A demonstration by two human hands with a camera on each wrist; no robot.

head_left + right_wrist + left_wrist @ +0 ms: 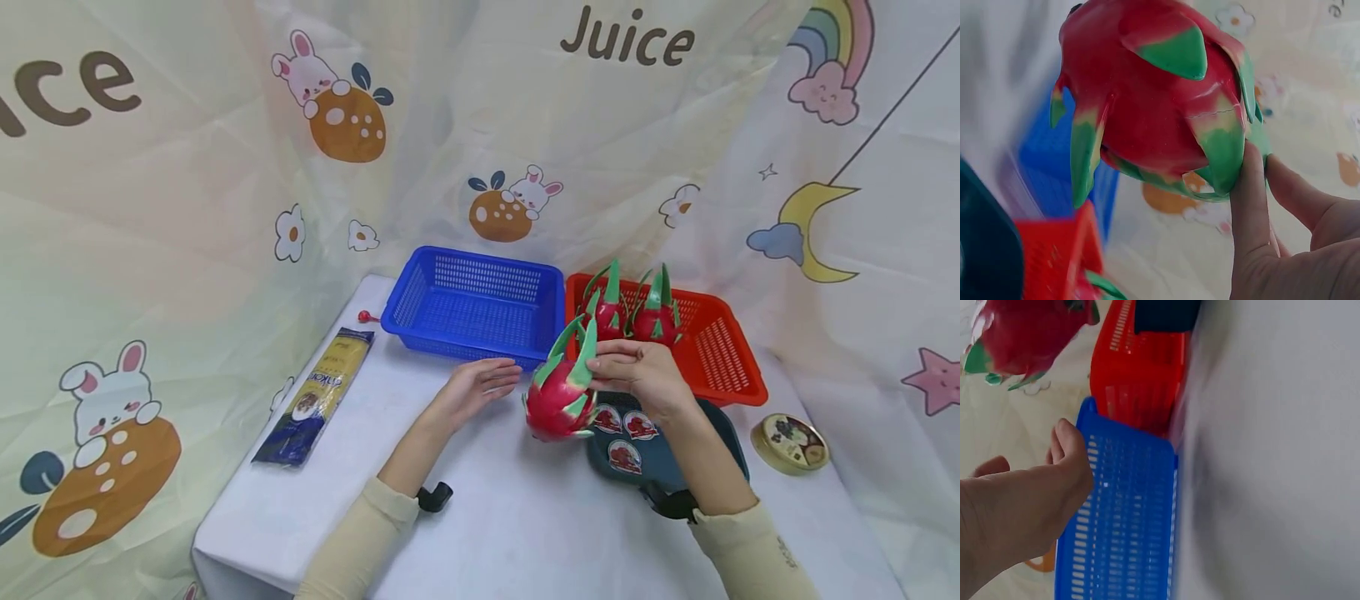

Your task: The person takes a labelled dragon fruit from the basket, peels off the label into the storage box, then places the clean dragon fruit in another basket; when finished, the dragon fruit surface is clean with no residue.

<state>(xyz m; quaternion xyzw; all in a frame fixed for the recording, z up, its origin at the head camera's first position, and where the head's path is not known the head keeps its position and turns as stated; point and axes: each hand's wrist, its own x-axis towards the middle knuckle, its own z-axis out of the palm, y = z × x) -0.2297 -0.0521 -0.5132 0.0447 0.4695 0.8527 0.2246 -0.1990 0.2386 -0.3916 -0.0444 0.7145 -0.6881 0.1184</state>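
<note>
My right hand [647, 375] pinches a dragon fruit [558, 407] by its green leaf tips and holds it up over the table, in front of the baskets. In the right wrist view the red dragon fruit [1147, 94] hangs from the thumb and fingers. To the left of the fruit is my left hand [477, 390], fingers extended, holding nothing and apart from the fruit. Behind it stands the blue basket [480, 342], with nothing inside. Two more dragon fruits [656, 321] sit in the red basket [723, 350].
A dark teal case [622, 471] with round stickers lies below the right forearm. Right of it is a round tin [791, 444]. A yellow and blue packet [315, 396] lies at the left, near a small red lollipop [367, 317]. The patterned curtain [450, 125] hangs behind.
</note>
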